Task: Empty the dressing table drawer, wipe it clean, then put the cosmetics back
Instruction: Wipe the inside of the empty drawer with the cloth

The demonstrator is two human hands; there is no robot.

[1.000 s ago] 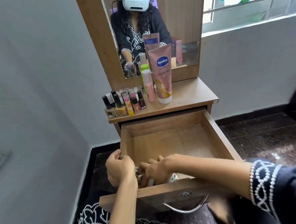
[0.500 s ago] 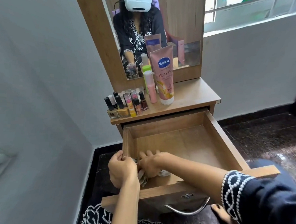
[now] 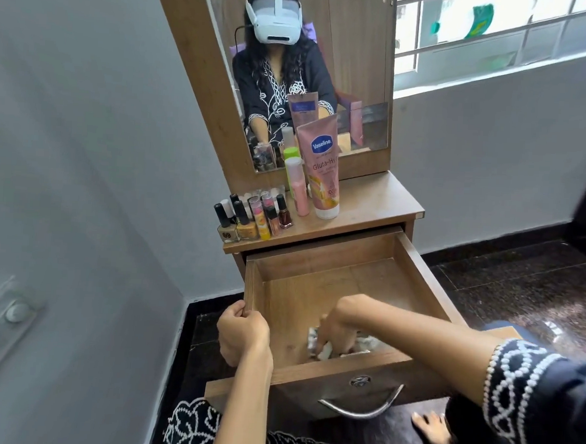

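The wooden drawer [image 3: 415, 274] of the dressing table stands pulled out, its bottom bare wood. My left hand [image 3: 242, 332] grips the drawer's left wall near the front corner. My right hand [image 3: 338, 322] is inside the drawer at the front, fingers curled round a crumpled white cloth [image 3: 363, 344] pressed on the drawer bottom. Part of the cloth is hidden behind the drawer front. On the tabletop stand a pink Vaseline tube [image 3: 322, 168], a pink-and-white bottle [image 3: 297, 187] and several nail polish bottles [image 3: 250, 219].
A mirror [image 3: 311, 68] rises behind the tabletop [image 3: 378, 203]. A metal handle [image 3: 362, 406] hangs on the drawer front. Grey walls close in on the left and behind. A dark tiled floor [image 3: 520, 294] lies to the right, and a bare foot [image 3: 431, 431] rests below the drawer.
My right hand has slid the cloth from the drawer's front left corner toward the middle of the front. My left hand still holds the left wall.
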